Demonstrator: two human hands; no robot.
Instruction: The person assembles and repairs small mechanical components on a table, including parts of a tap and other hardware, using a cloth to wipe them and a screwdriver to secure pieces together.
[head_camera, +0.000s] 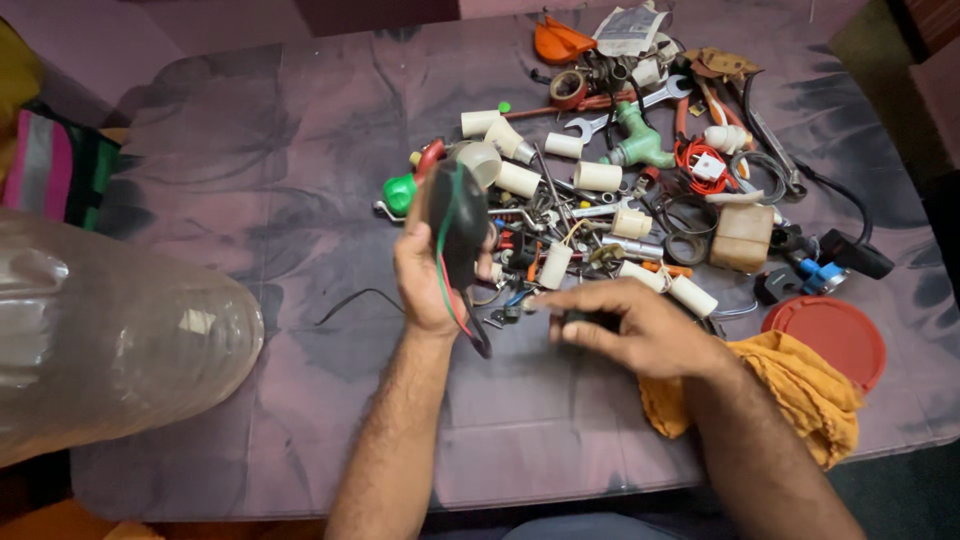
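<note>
My left hand (425, 275) holds a black rounded device (457, 220) upright, with red and green wires (447, 270) trailing down from it over my palm. My right hand (630, 325) rests palm down on the cloth-covered table (290, 170), its fingers closed over a small dark object (585, 322) that is mostly hidden. Just beyond both hands lies a heap of hardware: cream plastic pipe fittings (598, 176), spanners (625, 108), screws and small metal parts.
A large clear plastic jar (110, 330) lies at the left. A yellow cloth (790, 385) and a red lid (830, 335) sit at the right. A green tap fitting (640, 140), a tape roll (568, 88), an orange object (558, 42) and a black cable (845, 225) lie farther back.
</note>
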